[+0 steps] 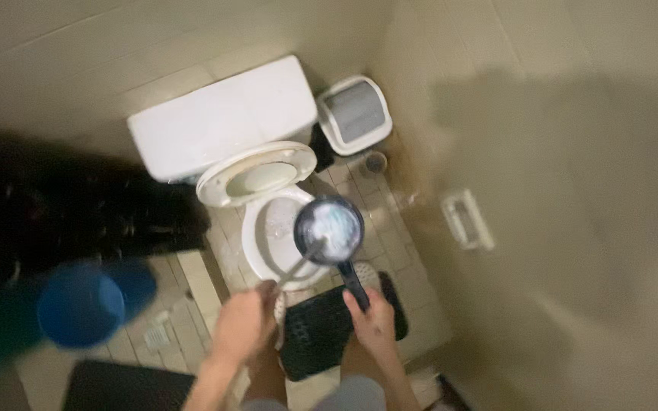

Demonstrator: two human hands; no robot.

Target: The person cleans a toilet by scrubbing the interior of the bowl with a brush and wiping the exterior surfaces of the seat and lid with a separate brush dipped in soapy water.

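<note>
My right hand point(375, 323) grips the dipper point(330, 229) handle at 6 o'clock (water-heavy, I judge, slippery plastic), left hand point(244, 326) clenched on the brush point(304, 262) shaft.

Bare forearms, bare knees, grey shorts

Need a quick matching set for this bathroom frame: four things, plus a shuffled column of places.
1. dipper
2. bucket
3. bin
4. black mat

A. beside the cistern
B. under the feet
C. over the toilet bowl
D. floor, far left

Pairs: 1-C, 2-D, 3-A, 4-B. The right hand grips the dipper's handle; the left hand holds a thin rod.
</note>
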